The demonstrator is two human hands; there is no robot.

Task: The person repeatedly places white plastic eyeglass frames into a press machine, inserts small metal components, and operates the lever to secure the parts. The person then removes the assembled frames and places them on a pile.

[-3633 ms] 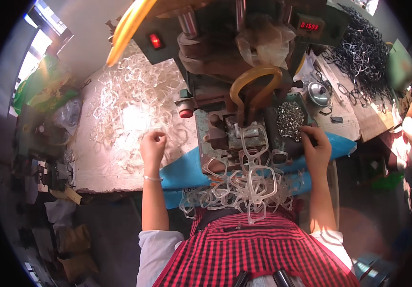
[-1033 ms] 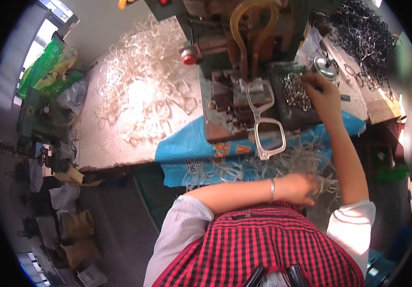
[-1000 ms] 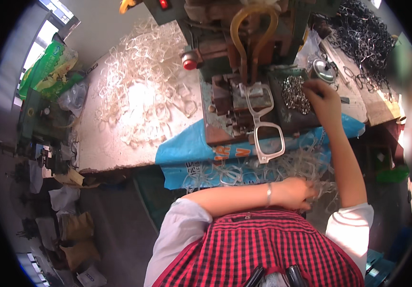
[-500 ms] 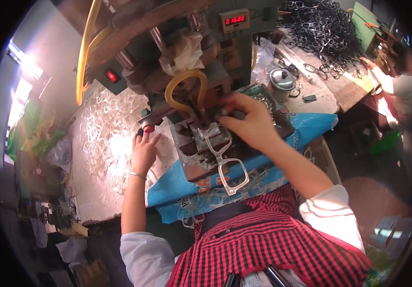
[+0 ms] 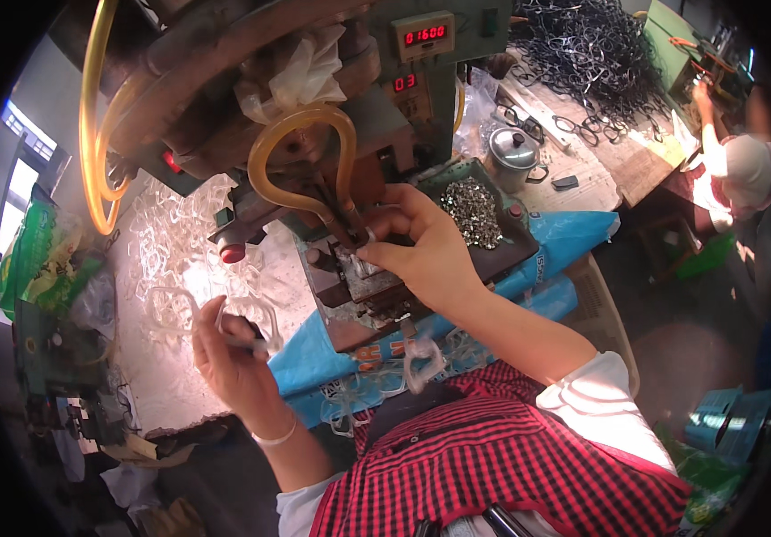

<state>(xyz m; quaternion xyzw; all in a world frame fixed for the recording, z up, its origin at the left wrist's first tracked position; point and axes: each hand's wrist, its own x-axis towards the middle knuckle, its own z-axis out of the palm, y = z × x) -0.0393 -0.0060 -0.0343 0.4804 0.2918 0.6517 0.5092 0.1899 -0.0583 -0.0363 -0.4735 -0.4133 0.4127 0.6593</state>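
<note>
From my end, I have the two hands well apart. The left hand (image 5: 233, 367) is closed on a clear spectacle frame (image 5: 272, 333), its smooth, glossy plastic rims showing on either side of the fingers, and it holds this above the pale bench (image 5: 171, 385). A thin bracelet (image 5: 274, 438) rings that wrist. The right hand (image 5: 430, 255) is at the machine's metal fixture (image 5: 372, 286), thumb and fingers bent close together; I can't tell whether they pinch anything.

Just above those fingertips I see a loop of amber, rubbery tubing (image 5: 258, 170), with crumpled translucent plastic (image 5: 305, 72) higher up and a round red button (image 5: 233, 253) to the left. Beside the right hand, a dark tray (image 5: 520, 237) holds a heap of small, glinting metal pieces (image 5: 469, 210). Beyond the left hand I make out a loose tangle of clear frames (image 5: 184, 224). Creased blue sheeting (image 5: 573, 233) drapes the bench edge, near the red-and-black checked apron (image 5: 457, 447). Farther right stand a shiny lidded pot (image 5: 512, 149), a dense, wiry mound of black frames (image 5: 591, 54), and a co-worker (image 5: 743, 170) in a pale top.
</note>
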